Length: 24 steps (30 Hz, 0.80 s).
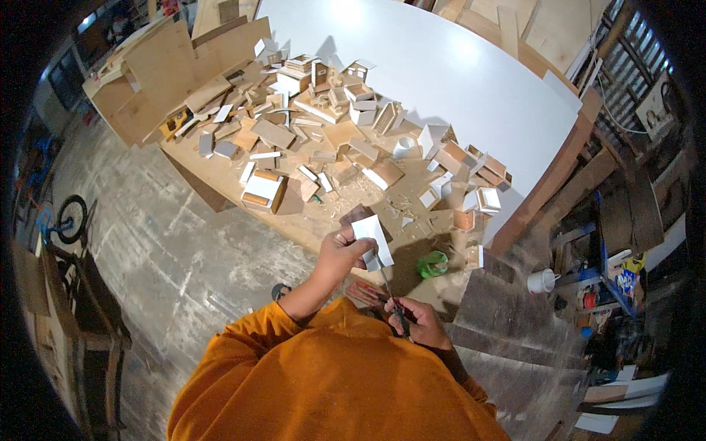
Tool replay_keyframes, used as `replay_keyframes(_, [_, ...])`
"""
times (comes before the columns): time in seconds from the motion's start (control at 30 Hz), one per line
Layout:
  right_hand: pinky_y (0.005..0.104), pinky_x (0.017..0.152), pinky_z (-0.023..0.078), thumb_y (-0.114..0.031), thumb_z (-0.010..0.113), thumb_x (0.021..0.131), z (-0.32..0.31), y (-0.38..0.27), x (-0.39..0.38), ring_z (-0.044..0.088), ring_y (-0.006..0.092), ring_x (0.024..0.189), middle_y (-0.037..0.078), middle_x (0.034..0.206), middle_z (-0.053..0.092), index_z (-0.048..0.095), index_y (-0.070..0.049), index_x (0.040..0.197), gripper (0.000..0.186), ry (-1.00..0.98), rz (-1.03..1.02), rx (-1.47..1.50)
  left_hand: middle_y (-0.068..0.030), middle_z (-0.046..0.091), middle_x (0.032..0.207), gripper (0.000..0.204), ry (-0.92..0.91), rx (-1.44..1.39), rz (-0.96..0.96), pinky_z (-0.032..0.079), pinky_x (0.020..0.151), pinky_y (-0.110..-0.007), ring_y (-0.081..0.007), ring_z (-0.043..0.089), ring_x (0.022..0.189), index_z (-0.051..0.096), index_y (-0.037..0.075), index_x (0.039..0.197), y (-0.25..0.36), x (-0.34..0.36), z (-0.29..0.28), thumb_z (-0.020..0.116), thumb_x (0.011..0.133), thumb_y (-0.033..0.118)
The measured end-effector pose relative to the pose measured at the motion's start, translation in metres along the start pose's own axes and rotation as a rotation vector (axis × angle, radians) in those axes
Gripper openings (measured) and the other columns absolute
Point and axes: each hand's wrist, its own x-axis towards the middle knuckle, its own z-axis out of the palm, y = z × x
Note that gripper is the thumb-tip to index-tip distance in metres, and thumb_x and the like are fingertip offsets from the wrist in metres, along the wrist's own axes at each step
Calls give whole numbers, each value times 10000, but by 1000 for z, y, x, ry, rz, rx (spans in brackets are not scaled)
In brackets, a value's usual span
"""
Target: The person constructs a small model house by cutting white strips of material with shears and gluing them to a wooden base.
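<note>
The left hand (pixel 341 257) pinches a flat white piece (pixel 373 229). The right hand (pixel 425 323) grips a long, thin, dark tool (pixel 387 282). Brown and white wooden bits (pixel 273 134) crowd a brown table (pixel 303 225).

The tabletop (pixel 298 223) is light brown, and many small wooden pieces (pixel 273 134) are lying on it in disorder. There are also a white cup (pixel 403 148), a white box with brown strips (pixel 262 191), thin shavings (pixel 401 202) and, near the front edge, a green transparent object (pixel 432 264).
</note>
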Motion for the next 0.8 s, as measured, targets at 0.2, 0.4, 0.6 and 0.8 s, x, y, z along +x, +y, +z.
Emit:
replay_keyframes(0.2, [216, 573, 418, -144, 652, 842, 1, 9, -5, 488, 44, 618, -18, 712, 555, 580, -41, 1019, 218, 65, 26, 47, -16, 638, 740, 153, -31, -67, -103, 435, 473, -207, -78, 564, 550, 641, 20, 920, -4, 3, 6, 552, 882, 140])
replay_keyframes(0.4, [253, 726, 462, -180, 669, 831, 10, 2, 3, 567, 83, 788, 29, 853, 633, 592, -23, 999, 243, 151, -19, -94, -45, 621, 660, 165, -163, 17, -140, 454, 459, -233, -104, 564, 490, 644, 1, 834, 2, 15, -9, 571, 884, 140])
replay_keyframes(0.6, [253, 812, 446, -141, 666, 829, 26, -3, 7, 566, 99, 868, 43, 935, 638, 593, -8, 1041, 261, 235, -23, -27, -53, 626, 648, 196, -291, 98, -134, 441, 435, -222, -104, 564, 470, 640, -8, 807, 19, 31, -11, 561, 899, 146])
replay_keyframes(0.8, [262, 844, 443, -20, 638, 828, 52, 5, 14, 566, 115, 917, 46, 1016, 625, 565, 8, 1133, 315, 338, -60, 178, -68, 639, 666, 196, -382, 111, -162, 472, 443, -219, -117, 591, 495, 635, -7, 825, 32, 38, -17, 565, 899, 160])
